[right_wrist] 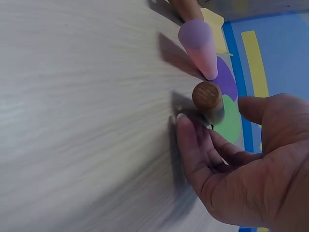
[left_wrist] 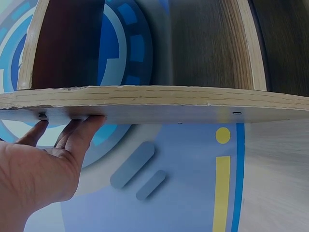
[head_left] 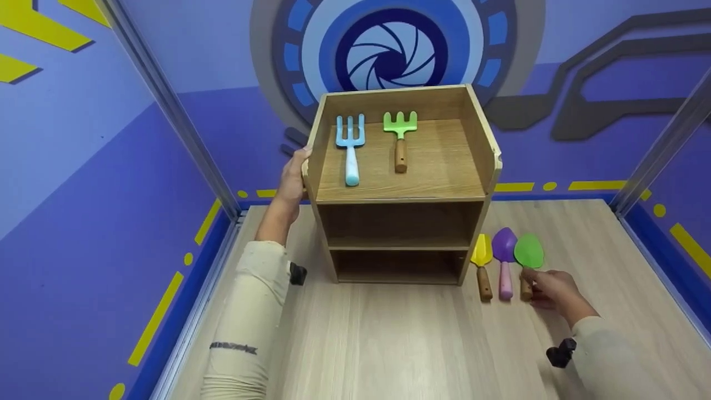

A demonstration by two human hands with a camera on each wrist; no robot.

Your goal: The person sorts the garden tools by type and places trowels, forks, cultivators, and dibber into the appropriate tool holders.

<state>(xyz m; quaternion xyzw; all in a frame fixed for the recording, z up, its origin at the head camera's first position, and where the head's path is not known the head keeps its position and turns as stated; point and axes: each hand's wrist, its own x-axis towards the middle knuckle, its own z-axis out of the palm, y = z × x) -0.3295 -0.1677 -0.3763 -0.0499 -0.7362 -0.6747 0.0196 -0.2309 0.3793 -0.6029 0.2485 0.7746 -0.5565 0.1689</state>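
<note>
My left hand rests its fingertips on the outer side panel of a small wooden shelf unit; the left wrist view shows the fingers fairly straight against that panel. My right hand is at the wooden handle of a green trowel, lying on the table. In the right wrist view the thumb stands apart from the handle, with the other fingers close below it. Beside it lie a purple trowel with a pink handle and a yellow trowel with a wooden handle.
On the unit's top shelf lie a blue hand fork and a green hand fork with a wooden handle. Two lower compartments face the front. Patterned blue-purple walls stand behind and on both sides of the light wood table.
</note>
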